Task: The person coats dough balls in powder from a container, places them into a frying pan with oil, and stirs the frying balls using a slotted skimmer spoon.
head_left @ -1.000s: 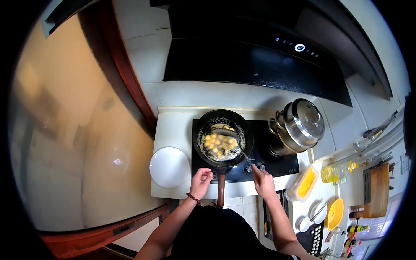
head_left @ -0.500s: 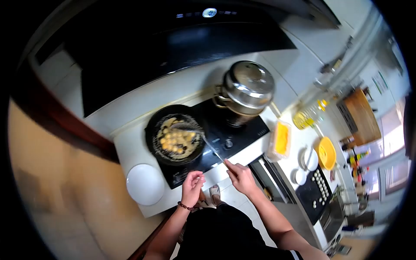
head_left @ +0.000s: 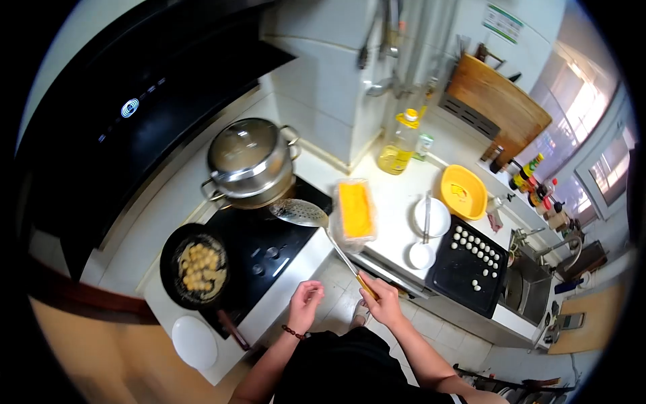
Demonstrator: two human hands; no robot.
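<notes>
My right hand (head_left: 384, 302) is closed around the yellowish handle of a slotted skimmer (head_left: 301, 213). The skimmer's flat head is raised near the stove's right end, away from the pan. My left hand (head_left: 305, 304), with a beaded bracelet on the wrist, is held in front of my body. Its fingers are loosely curled and apart, with nothing in them. On the black stovetop (head_left: 286, 249) sits a dark frying pan (head_left: 166, 269). Inside it, golden round balls (head_left: 200, 264) lie in bubbling oil.
A lidded steel steamer pot (head_left: 245, 165) stands behind. A white plate (head_left: 194, 342) lies at the counter's left corner. Rightward are a box with a yellow-orange top (head_left: 355, 210), an oil bottle (head_left: 398, 149), white bowls (head_left: 433, 217), a yellow basin (head_left: 463, 192) and a black tray (head_left: 452, 285) of small white balls.
The skimmer has come out of the frying pan and moved right in my right hand. My view has turned to the right. The left hand stays free in front of me.
</notes>
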